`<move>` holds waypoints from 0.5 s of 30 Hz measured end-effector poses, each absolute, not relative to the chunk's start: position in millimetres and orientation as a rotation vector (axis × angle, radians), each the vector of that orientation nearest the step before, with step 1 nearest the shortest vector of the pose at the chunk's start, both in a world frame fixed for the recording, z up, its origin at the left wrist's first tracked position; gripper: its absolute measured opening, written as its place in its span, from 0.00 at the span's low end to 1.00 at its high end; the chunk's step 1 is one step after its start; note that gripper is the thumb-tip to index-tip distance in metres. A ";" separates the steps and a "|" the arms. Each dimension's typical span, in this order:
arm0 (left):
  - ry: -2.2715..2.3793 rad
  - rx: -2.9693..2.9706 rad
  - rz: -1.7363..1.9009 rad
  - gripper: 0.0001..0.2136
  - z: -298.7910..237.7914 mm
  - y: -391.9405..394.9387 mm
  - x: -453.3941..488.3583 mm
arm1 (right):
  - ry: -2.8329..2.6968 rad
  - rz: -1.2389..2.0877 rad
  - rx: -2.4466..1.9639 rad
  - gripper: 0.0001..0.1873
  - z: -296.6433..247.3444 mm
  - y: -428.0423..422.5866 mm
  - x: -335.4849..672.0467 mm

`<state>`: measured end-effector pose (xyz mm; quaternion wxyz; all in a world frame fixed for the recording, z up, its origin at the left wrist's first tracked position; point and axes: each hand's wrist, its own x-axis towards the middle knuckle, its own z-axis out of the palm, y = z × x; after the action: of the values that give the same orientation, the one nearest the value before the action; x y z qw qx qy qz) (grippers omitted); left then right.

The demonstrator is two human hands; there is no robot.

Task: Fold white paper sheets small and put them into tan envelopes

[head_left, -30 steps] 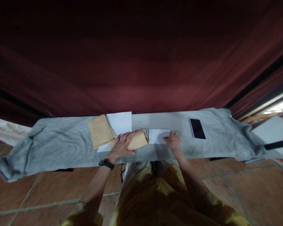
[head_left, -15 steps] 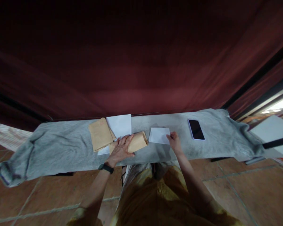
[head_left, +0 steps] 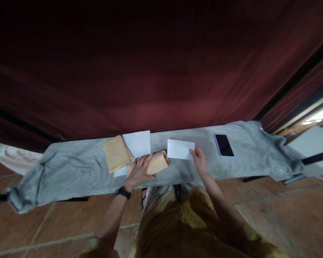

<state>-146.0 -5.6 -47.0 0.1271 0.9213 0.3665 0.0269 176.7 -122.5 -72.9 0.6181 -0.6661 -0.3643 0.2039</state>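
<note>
My left hand (head_left: 140,172) lies flat with its fingers spread on a brown paper envelope (head_left: 158,163), whose right end gapes a little. Between the thumb and fingers of my right hand (head_left: 199,157) is the right edge of a small white sheet of paper (head_left: 180,149). The sheet's left edge is close to the envelope's gaping end; I cannot tell whether they touch. To the left lies a stack of brown envelopes (head_left: 115,154), beside a larger white sheet (head_left: 138,141) partly hidden by the stack and my left hand.
A phone (head_left: 224,145) with a dark screen lies right of my right hand. Grey cloth (head_left: 78,168) covers the narrow bench. A dark red curtain (head_left: 161,89) hangs behind it. At the far right is a white panel (head_left: 312,147) with a black bar across it.
My right hand has raised the small white sheet and shifted it slightly left, towards the envelope's gaping end. My left hand stays on the envelope. The view has shifted slightly.
</note>
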 end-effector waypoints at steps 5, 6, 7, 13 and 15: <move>1.071 2.693 0.107 0.56 -49.2 -6.9 -145.8 | -0.960 0.547 -1.552 0.16 -73.7 -121.0 177.1; 1.072 2.698 0.119 0.56 -50.0 -7.0 -145.6 | -0.985 0.559 -1.562 0.15 -74.4 -122.0 175.9; 1.072 2.702 0.132 0.56 -50.8 -7.1 -145.5 | -1.006 0.568 -1.574 0.14 -75.2 -123.2 175.1; 1.056 2.709 0.157 0.56 -53.1 -6.8 -145.0 | -1.075 0.626 -1.655 0.07 -78.9 -124.5 183.8; 1.061 2.704 0.163 0.56 -52.7 -7.1 -144.0 | -1.093 0.648 -1.674 0.07 -78.6 -122.4 187.2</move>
<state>-144.0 -7.1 -52.7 0.1161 0.9232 0.3622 0.0556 187.2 -122.4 -78.6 0.4970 -0.6911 -0.4512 0.2678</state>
